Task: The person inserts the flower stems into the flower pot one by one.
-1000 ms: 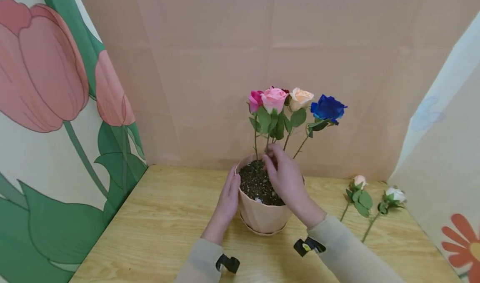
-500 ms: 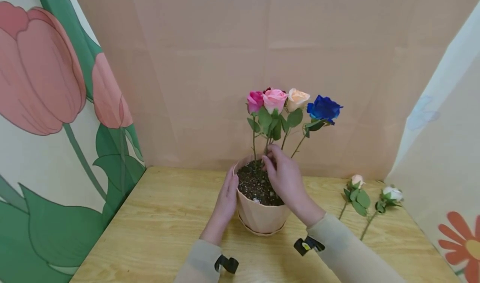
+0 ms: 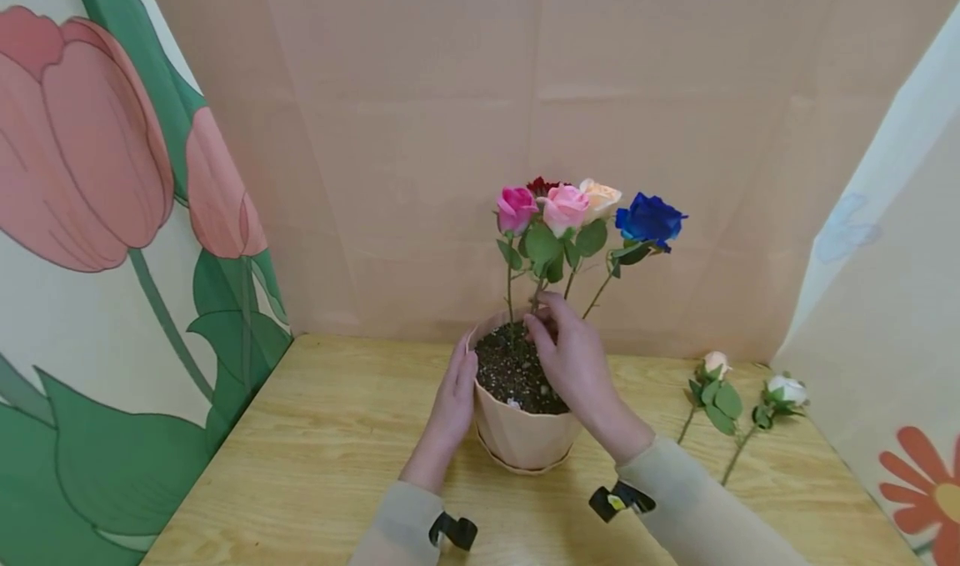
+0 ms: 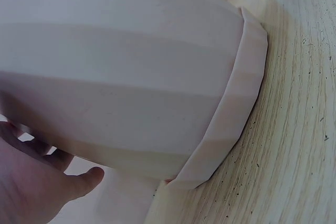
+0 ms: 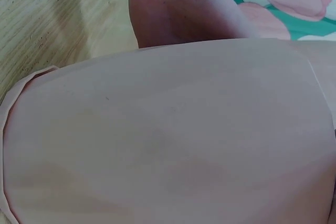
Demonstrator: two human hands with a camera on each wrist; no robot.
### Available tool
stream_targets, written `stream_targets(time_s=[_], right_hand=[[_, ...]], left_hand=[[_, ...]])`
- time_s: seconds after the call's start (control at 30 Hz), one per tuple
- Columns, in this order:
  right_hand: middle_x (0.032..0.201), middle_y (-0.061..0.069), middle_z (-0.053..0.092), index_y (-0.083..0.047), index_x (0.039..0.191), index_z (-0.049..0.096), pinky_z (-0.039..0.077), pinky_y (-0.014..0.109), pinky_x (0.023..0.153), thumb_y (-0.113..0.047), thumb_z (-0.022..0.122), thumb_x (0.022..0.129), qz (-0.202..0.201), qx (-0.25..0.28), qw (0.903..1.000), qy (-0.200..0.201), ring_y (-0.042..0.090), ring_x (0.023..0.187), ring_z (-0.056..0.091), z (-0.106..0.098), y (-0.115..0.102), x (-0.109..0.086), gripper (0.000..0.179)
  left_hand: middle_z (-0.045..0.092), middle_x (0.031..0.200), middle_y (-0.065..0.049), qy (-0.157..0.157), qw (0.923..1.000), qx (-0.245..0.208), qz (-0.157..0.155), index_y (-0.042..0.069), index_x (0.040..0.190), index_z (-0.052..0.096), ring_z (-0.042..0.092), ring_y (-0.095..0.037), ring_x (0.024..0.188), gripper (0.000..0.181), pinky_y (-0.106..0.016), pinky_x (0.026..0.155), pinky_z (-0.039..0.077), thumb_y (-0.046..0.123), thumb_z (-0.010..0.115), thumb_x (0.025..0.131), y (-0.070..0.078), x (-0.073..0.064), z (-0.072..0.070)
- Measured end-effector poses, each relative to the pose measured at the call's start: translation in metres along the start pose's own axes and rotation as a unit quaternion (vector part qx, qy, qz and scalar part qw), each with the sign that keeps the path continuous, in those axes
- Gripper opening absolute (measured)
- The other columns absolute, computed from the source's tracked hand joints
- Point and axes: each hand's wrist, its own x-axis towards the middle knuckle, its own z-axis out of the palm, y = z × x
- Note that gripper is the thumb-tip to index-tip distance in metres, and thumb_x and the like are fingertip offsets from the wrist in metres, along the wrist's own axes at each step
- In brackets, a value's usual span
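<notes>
A pale pink flower pot (image 3: 525, 441) full of dark soil (image 3: 512, 373) stands upright on a matching saucer (image 4: 223, 142). My left hand (image 3: 454, 391) rests against the pot's left wall, fingers fairly straight along it. Over the soil, my right hand (image 3: 576, 358) pinches the stem of a light pink rose (image 3: 566, 209) between thumb and fingers. Around that rose stand a magenta rose (image 3: 516, 209), a dark red rose (image 3: 546, 186), a cream rose (image 3: 602, 197) and a blue rose (image 3: 651, 220), which leans right. My right hand hides some stem bases. The right wrist view shows mostly pot wall.
On the wooden table (image 3: 300, 466), a pale pink rose (image 3: 716, 366) and a white rose (image 3: 786, 389) lie to the right of the pot. A beige backdrop (image 3: 420, 174) rises behind. Panels painted with flowers stand at both sides.
The light pink rose's head has tipped to the right and slightly down, uncovering more of the dark red rose and covering part of the cream one. Both hands stay nearly in place.
</notes>
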Motion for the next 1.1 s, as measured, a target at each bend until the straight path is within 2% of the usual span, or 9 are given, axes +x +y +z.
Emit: stream_targets(time_s=[0.17, 0.37, 0.63, 0.9, 1.1], right_hand=[[0.102, 0.006, 0.08, -0.01, 0.139, 0.066, 0.058, 0.039, 0.066, -0.018, 0.07, 0.111, 0.012, 0.01, 0.9998, 0.01, 0.017, 0.079, 0.074, -0.002, -0.002, -0.001, 0.029], [0.105, 0.005, 0.08, -0.009, 0.141, 0.066, 0.063, 0.041, 0.07, -0.02, 0.073, 0.11, 0.021, 0.025, 0.9993, 0.019, 0.017, 0.081, 0.075, -0.003, -0.001, -0.003, 0.033], [0.108, 0.004, 0.078, -0.01, 0.145, 0.065, 0.063, 0.039, 0.072, -0.022, 0.076, 0.109, 0.044, 0.037, 0.9981, 0.025, 0.017, 0.085, 0.076, -0.012, -0.002, -0.007, 0.04], [0.113, 0.005, 0.08, -0.01, 0.145, 0.066, 0.064, 0.042, 0.079, -0.02, 0.075, 0.109, 0.044, 0.045, 0.9979, 0.011, 0.019, 0.091, 0.078, -0.027, -0.005, -0.018, 0.038], [0.108, 0.005, 0.079, -0.009, 0.144, 0.068, 0.063, 0.034, 0.076, -0.021, 0.073, 0.11, 0.042, 0.036, 0.9985, 0.0, 0.019, 0.088, 0.077, -0.04, -0.005, -0.025, 0.036]], left_hand=[[0.031, 0.179, -0.003, -0.001, 1.0, -0.002, -0.008, 0.027, 0.176, 0.03, 0.029, -0.032, 0.164, 0.057, -0.058, 0.133, 0.023, 0.046, 0.027, 0.123, -0.001, -0.001, 0.0], [0.029, 0.18, -0.004, -0.006, 0.9999, -0.009, -0.009, 0.028, 0.176, 0.03, 0.027, -0.033, 0.165, 0.057, -0.06, 0.133, 0.02, 0.047, 0.026, 0.122, 0.0, -0.002, 0.0], [0.027, 0.181, -0.004, -0.007, 0.9998, -0.009, -0.014, 0.029, 0.177, 0.028, 0.023, -0.034, 0.166, 0.057, -0.064, 0.133, 0.018, 0.048, 0.027, 0.122, 0.001, -0.002, 0.002], [0.028, 0.18, -0.006, -0.002, 0.9999, -0.008, -0.009, 0.028, 0.176, 0.029, 0.025, -0.036, 0.165, 0.057, -0.064, 0.133, 0.018, 0.047, 0.026, 0.122, -0.001, -0.001, 0.0], [0.03, 0.18, -0.009, 0.008, 1.0, 0.002, -0.006, 0.024, 0.176, 0.03, 0.025, -0.038, 0.165, 0.058, -0.065, 0.132, 0.018, 0.045, 0.029, 0.122, -0.001, -0.002, 0.0]])
